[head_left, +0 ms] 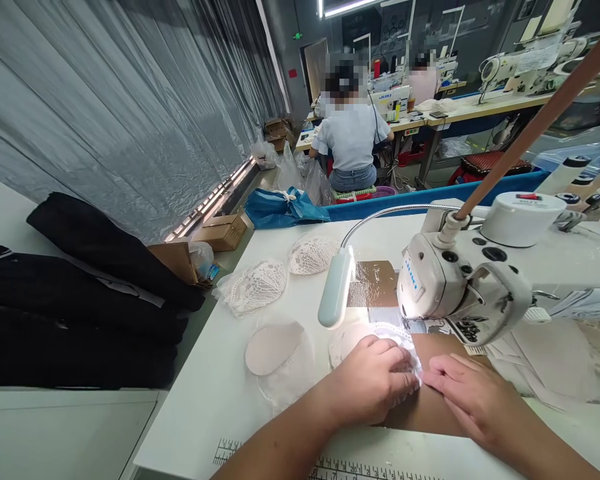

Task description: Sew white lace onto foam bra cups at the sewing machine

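A white lace bra cup (395, 335) lies on the sewing machine bed, partly hidden under my fingers. My left hand (380, 377) rests over it with curled fingers, gripping its near side. At the right edge of the cup, my right hand (467, 393) has its fingers closed together, thumb and fingertips at the lace border. The head of the white sewing machine (430, 280) stands just beyond my hands. Its needle area is brightly lit and hard to make out. The brown plate (430, 407) of the bed shows beneath both hands.
Two lace cups (257, 287) and a plain beige cup piece (275, 348) lie to the left. A lamp (336, 287) on a bent neck hangs near my left hand. Stacked pale fabric (555, 353) sits at right. A co-worker (350, 133) sits ahead.
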### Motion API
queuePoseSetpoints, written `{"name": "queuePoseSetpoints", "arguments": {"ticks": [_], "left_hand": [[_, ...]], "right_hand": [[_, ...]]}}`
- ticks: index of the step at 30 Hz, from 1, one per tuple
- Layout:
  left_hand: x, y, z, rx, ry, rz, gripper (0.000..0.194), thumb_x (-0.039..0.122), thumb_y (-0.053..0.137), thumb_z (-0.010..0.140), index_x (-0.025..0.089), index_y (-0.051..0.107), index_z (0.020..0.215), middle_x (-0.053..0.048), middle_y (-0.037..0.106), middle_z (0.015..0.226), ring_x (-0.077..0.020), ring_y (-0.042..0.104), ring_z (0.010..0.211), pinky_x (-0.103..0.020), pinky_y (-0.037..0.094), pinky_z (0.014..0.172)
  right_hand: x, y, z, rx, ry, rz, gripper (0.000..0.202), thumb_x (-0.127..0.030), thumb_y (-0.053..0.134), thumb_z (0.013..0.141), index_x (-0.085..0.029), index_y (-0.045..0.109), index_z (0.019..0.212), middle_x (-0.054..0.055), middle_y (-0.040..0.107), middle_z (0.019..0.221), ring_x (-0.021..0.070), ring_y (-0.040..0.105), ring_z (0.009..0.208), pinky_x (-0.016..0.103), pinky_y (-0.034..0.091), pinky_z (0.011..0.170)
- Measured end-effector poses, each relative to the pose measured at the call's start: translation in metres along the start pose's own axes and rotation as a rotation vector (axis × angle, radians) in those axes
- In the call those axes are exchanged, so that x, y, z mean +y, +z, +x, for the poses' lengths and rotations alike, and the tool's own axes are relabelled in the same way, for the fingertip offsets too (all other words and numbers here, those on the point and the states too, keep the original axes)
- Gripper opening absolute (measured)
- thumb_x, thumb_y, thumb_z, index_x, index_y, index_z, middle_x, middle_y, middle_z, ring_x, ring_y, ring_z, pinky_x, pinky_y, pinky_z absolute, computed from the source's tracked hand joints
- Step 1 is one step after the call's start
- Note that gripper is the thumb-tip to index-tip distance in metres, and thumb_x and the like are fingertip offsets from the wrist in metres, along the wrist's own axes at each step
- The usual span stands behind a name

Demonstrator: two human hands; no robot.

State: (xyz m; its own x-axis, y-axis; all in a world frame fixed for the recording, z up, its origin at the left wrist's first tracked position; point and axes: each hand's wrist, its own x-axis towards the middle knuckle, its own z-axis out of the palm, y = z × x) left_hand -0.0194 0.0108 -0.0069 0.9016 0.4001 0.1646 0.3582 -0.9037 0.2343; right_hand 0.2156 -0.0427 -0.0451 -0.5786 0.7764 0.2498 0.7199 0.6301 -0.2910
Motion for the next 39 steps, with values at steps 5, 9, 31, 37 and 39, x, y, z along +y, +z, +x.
{"name": "queuePoseSetpoints", "arguments": {"ticks": [5, 9, 31, 37, 39], "left_hand": [[0.001, 0.0, 0.004, 0.002, -0.083, 0.08, 0.035, 0.025, 0.046, 0.094, 0.016, 0.053, 0.127, -0.006, 0.052, 0.138, -0.0202, 0.052, 0.09, -0.034, 0.041, 0.075], [0.003, 0.004, 0.005, -0.014, -0.123, 0.111, 0.036, 0.025, 0.045, 0.093, 0.013, 0.052, 0.126, -0.007, 0.058, 0.13, -0.0208, 0.05, 0.083, -0.034, 0.042, 0.07], [-0.037, -0.005, 0.022, -0.061, -0.077, 0.132, 0.048, 0.024, 0.052, 0.086, 0.013, 0.052, 0.133, -0.007, 0.058, 0.136, -0.0242, 0.052, 0.092, -0.037, 0.045, 0.077], [-0.041, -0.004, 0.022, -0.021, -0.027, 0.123, 0.032, 0.022, 0.046, 0.095, 0.016, 0.058, 0.124, -0.009, 0.062, 0.129, -0.0227, 0.055, 0.098, -0.036, 0.044, 0.084], [-0.04, -0.002, 0.02, -0.011, 0.002, 0.089, 0.032, 0.021, 0.045, 0.095, 0.016, 0.059, 0.124, -0.01, 0.061, 0.131, -0.0222, 0.055, 0.1, -0.036, 0.045, 0.086]], "right_hand": [[0.001, 0.009, -0.003, 0.063, -0.009, 0.01, 0.037, -0.003, 0.035, 0.089, -0.02, 0.062, 0.108, 0.005, 0.058, 0.083, 0.0186, 0.049, 0.073, 0.03, 0.037, 0.064], [0.002, 0.014, -0.004, 0.126, 0.0, 0.009, 0.038, -0.002, 0.034, 0.087, -0.02, 0.063, 0.105, 0.005, 0.059, 0.083, 0.0189, 0.048, 0.073, 0.031, 0.035, 0.064], [-0.005, 0.002, 0.027, 0.166, 0.129, -0.176, 0.039, -0.004, 0.037, 0.085, -0.02, 0.067, 0.106, 0.006, 0.067, 0.089, 0.0136, 0.055, 0.054, 0.027, 0.035, 0.05], [-0.007, 0.001, 0.032, 0.187, 0.148, -0.229, 0.047, -0.003, 0.036, 0.083, -0.019, 0.067, 0.115, 0.008, 0.072, 0.095, 0.0107, 0.052, 0.044, 0.027, 0.033, 0.044], [-0.007, 0.0, 0.033, 0.19, 0.136, -0.24, 0.049, -0.003, 0.035, 0.082, -0.018, 0.068, 0.116, 0.009, 0.073, 0.096, 0.0108, 0.054, 0.044, 0.027, 0.034, 0.043]]}}
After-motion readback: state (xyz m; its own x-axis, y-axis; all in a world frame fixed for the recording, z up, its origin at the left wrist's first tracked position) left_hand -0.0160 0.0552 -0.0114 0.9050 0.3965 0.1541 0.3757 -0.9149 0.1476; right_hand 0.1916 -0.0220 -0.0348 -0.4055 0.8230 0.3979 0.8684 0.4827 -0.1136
